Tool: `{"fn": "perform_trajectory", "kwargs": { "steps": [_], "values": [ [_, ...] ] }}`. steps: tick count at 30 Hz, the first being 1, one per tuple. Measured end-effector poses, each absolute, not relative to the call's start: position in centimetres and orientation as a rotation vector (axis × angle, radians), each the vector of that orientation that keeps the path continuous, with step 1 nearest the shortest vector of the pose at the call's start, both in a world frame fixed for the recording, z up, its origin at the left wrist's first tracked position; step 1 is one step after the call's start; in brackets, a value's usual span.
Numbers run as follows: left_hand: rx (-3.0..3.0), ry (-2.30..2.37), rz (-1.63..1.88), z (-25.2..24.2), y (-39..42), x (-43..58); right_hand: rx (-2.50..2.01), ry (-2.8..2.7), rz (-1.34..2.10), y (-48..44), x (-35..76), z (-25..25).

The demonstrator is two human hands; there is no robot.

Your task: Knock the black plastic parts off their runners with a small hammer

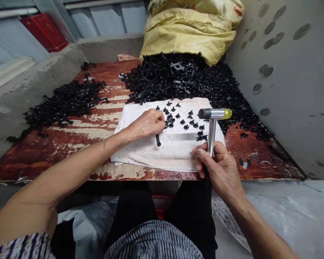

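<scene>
My right hand (pixel 223 165) is wrapped round the metal shaft of a small mallet (pixel 212 124), held upright above the cloth's right edge. The mallet's head has a black face on the left and a yellow face on the right. Over the middle of a folded white cloth (pixel 140 154), my left hand (pixel 151 123) is closed, fingertips down, on a small black plastic part (pixel 166 124). A black strap-shaped piece (pixel 158 139) points down from beneath that hand; whether it is gripped is hidden. Several round black caps with short stems (pixel 186 127) are scattered on the cloth.
A large heap of black plastic parts (pixel 178 79) spills from a yellow woven sack (pixel 189 32) at the back. Another pile of black strap pieces (pixel 67 102) lies to the left. A grey wall (pixel 291 90) bounds the worn red tabletop (pixel 97 124) on the right.
</scene>
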State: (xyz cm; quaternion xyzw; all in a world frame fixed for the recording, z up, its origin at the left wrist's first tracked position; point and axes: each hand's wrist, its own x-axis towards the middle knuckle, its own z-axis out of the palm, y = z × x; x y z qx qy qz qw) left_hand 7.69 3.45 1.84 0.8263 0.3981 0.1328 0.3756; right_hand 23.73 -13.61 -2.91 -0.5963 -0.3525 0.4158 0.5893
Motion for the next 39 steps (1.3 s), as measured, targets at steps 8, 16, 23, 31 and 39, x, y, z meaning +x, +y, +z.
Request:
{"fn": "perform_trajectory", "kwargs": {
  "steps": [8,16,23,31,39],
  "values": [
    [2.145,1.011,0.332,2.12,3.28,7.57,-1.354,-0.813,0.972,-13.41,23.74,-2.91],
    [2.156,1.0,0.336,2.11,3.23,7.45,-1.349,-0.809,0.977,-13.49,23.67,-2.68],
    [2.182,1.008,0.322,2.36,3.08,7.57,-1.36,-0.809,0.984,-13.46,23.75,-2.87],
    [2.182,1.03,0.317,2.52,3.05,7.57,-1.363,-0.817,0.969,-13.5,23.69,-2.61],
    [2.186,1.013,0.326,2.18,3.32,7.47,-1.354,-0.811,0.975,-13.56,23.76,-2.81]
  ]
}}
